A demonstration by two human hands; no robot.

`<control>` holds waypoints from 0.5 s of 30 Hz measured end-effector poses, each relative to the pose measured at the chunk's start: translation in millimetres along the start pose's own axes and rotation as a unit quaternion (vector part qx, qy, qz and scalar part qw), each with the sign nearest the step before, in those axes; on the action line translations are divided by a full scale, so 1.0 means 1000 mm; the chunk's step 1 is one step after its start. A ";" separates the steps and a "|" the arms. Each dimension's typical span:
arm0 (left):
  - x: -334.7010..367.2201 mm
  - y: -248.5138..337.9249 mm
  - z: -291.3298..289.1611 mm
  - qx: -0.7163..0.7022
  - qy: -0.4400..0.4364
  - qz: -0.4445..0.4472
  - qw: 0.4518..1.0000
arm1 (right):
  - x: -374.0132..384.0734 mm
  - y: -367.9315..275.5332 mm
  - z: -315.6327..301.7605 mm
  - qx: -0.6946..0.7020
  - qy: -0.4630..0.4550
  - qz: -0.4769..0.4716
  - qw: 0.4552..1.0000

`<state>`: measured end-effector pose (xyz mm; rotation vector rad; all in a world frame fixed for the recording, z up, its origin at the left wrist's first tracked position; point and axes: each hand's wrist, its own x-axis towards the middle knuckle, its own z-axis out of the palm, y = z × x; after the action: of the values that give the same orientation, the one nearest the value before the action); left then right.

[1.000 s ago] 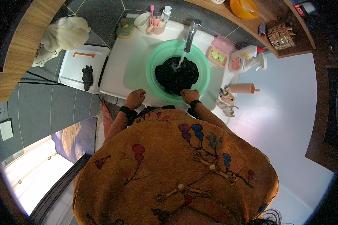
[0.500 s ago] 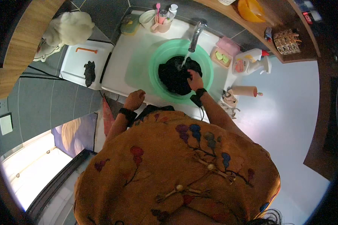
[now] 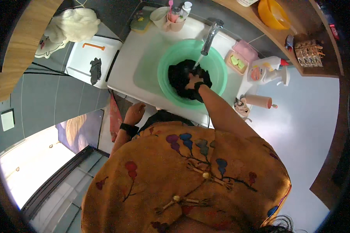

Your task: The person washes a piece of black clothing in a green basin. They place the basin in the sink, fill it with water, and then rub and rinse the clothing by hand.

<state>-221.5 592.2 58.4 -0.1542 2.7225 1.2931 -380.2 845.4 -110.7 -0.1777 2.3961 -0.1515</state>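
Centrally, a white sink [image 3: 122, 73] with a smooth, glossy surface stands against grey tiled walls [image 3: 46, 101], below a wood-grained shelf [image 3: 256, 18]. White bottles [image 3: 266, 74] at its right bear a printed label, too small to read. A round, mint-green basin [image 3: 221, 72] sits in the sink; within it lies the wet black cloth [image 3: 178, 77], crumpled, under a thin stream from the chrome tap [image 3: 210, 38]. The right hand [image 3: 193, 81] rests on the cloth, fingers partly bent; whether they grip it cannot be told. The left hand [image 3: 135, 113], loosely half-curled and apparently empty, hangs near the sink's front edge.
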 end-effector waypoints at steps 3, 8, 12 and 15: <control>-0.004 -0.076 0.031 0.055 -0.072 0.016 0.996 | 0.018 0.005 0.012 0.037 -0.052 -0.074 0.995; 0.006 -0.091 0.037 0.047 -0.051 0.000 0.998 | -0.012 0.015 -0.012 0.134 0.032 -0.121 0.983; 0.015 -0.085 0.037 0.055 -0.068 0.003 0.996 | -0.043 0.026 -0.047 0.344 0.061 -0.048 0.936; 0.023 -0.069 0.033 0.060 -0.077 0.017 0.995 | -0.048 0.041 -0.048 0.300 0.195 -0.053 0.932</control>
<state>-231.6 573.2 -18.1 0.0033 2.6726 1.0961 -380.6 896.7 -50.4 0.0165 2.5984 -1.0382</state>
